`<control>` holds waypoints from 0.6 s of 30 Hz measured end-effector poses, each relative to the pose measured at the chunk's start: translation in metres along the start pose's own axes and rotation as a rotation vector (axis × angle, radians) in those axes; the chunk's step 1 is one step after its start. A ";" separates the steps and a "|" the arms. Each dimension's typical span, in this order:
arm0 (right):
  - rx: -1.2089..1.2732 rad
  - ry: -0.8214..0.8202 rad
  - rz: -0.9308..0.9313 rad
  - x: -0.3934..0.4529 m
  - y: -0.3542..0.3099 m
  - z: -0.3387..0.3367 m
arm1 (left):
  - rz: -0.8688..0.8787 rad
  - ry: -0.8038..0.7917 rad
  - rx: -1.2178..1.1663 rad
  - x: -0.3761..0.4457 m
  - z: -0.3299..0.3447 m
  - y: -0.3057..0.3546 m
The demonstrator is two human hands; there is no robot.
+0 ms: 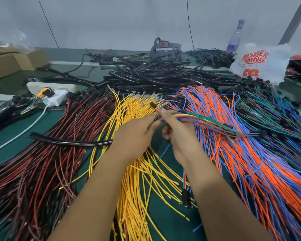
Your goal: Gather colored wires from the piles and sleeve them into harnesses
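Both hands meet above the yellow wire pile [134,171] in the middle of the table. My left hand [134,134] grips a black sleeve tube [68,140] that sticks out to the left. My right hand [177,134] pinches a mixed bundle of colored wires [207,120], green, yellow, blue and purple, which trails off to the right. The bundle's ends sit between the fingertips of both hands. A red and black wire pile [42,162] lies at the left, an orange and blue wire pile [241,153] at the right.
A heap of black sleeve tubes [155,75] lies behind the piles. Green and blue wires [276,115] spread at the far right. A white plastic bag [261,61] and a bottle [236,37] stand at the back right, cardboard boxes [12,61] and a power strip [50,87] at the left.
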State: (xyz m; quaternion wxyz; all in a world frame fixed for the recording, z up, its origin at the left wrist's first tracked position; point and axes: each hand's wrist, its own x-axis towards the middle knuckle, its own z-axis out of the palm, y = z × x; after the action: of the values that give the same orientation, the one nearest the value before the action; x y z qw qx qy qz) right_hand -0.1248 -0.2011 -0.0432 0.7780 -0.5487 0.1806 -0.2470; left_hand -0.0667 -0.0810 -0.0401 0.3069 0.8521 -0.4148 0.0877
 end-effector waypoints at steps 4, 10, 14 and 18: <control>0.315 -0.082 0.089 -0.002 -0.008 -0.002 | -0.049 0.017 -0.121 0.003 0.001 -0.005; 0.304 0.002 -0.009 -0.001 -0.010 -0.008 | -0.070 -0.014 -0.035 0.005 -0.001 -0.012; 0.039 0.002 -0.130 -0.001 -0.007 -0.008 | -0.078 -0.020 0.104 0.005 -0.002 -0.008; -0.147 -0.008 -0.146 -0.001 -0.002 -0.007 | -0.034 -0.089 0.151 0.004 -0.001 -0.004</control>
State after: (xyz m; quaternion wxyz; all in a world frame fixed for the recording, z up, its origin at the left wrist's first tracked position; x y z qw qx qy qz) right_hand -0.1294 -0.2066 -0.0433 0.7162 -0.6170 0.1546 -0.2870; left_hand -0.0614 -0.0812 -0.0392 0.2246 0.8828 -0.4055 0.0757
